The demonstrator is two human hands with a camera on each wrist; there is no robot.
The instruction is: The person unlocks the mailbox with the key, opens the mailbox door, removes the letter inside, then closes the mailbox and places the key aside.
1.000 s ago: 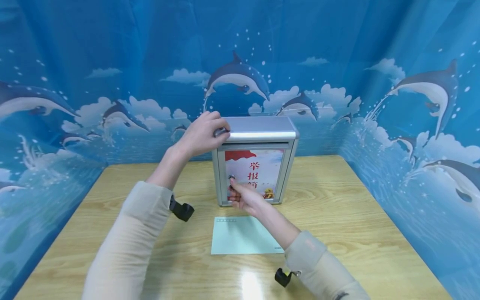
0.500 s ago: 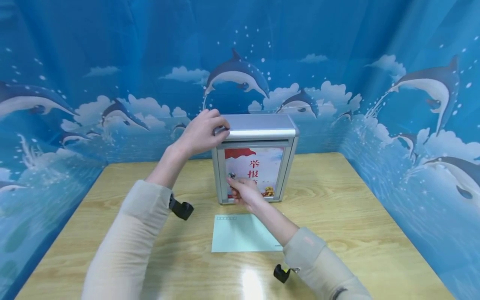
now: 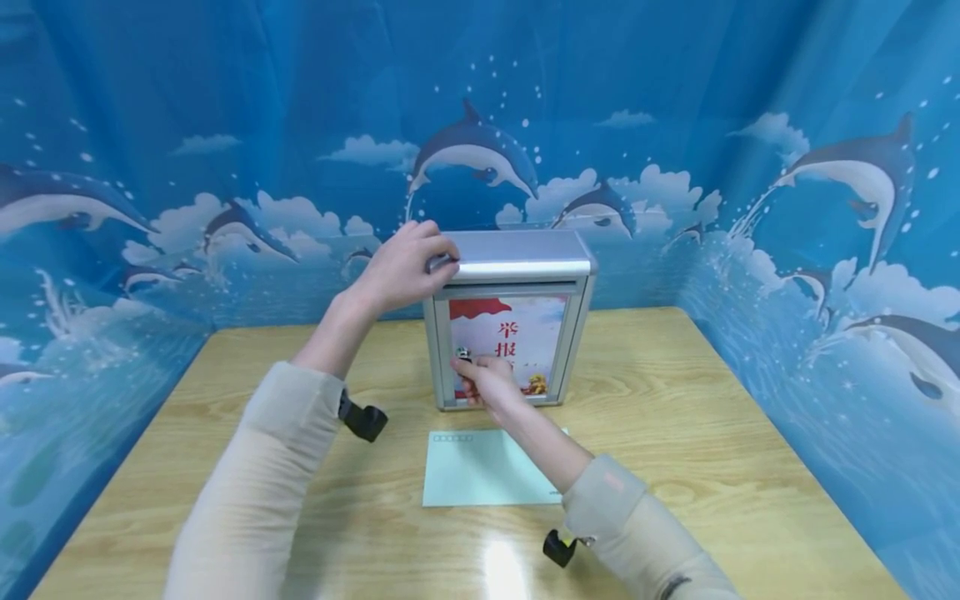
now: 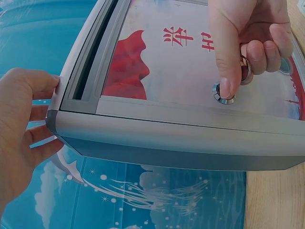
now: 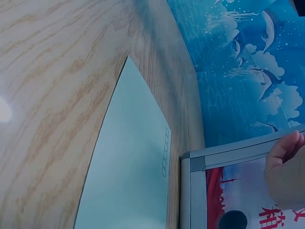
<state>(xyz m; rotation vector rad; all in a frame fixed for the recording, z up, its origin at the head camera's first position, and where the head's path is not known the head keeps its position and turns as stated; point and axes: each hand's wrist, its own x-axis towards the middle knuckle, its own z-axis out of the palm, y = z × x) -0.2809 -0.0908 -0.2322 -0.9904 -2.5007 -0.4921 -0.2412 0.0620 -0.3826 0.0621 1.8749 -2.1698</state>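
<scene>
A silver metal letter box [image 3: 521, 247] with a printed front panel and red characters stands upright on the table. Its mail slot [image 4: 95, 52] runs along the top of the front. My left hand [image 3: 408, 265] grips the box's upper left corner, thumb on the front edge and fingers round the side. At the round lock [image 4: 223, 93] on the panel's left side is my right hand [image 3: 491, 385], thumb laid over the lock and the other fingers curled. It pinches a key there, hidden behind the thumb; a metal ring [image 4: 246, 70] shows beside the fingers.
A pale green envelope [image 3: 487, 471] lies flat on the wooden table [image 3: 660, 433] in front of the box, below my right forearm. Blue dolphin-print curtains [image 3: 300, 100] enclose the back and both sides. Black wrist cameras [image 3: 365, 421] hang from both sleeves.
My right hand has turned at the lock: its thumb has swung over to the left and down, and the curled fingers show less. My left hand keeps its grip on the corner.
</scene>
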